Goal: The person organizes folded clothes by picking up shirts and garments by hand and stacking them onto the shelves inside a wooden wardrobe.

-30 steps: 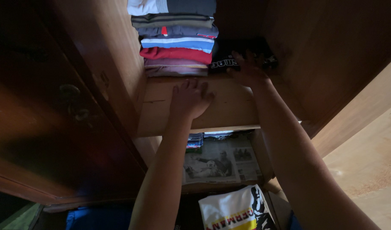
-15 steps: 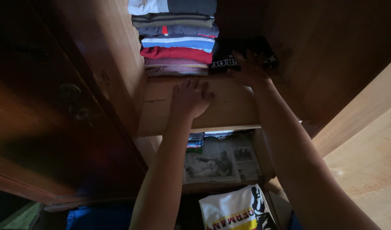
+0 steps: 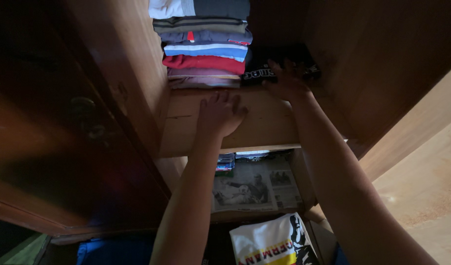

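Observation:
My left hand [image 3: 218, 114] lies flat, palm down and fingers apart, on the bare wooden shelf [image 3: 255, 125] of a wardrobe, just in front of a stack of folded clothes [image 3: 204, 46]. My right hand [image 3: 286, 80] rests with spread fingers on a folded black garment [image 3: 265, 68] that lies on the same shelf, to the right of the stack. Whether the right hand grips the garment or only presses on it is unclear in the dim light.
The dark wooden wardrobe door [image 3: 63, 127] stands open at the left. A lower shelf is lined with newspaper [image 3: 250, 186]. A folded white garment with black, yellow and red print [image 3: 269, 243] lies below. A tan floor [image 3: 427, 191] shows at the right.

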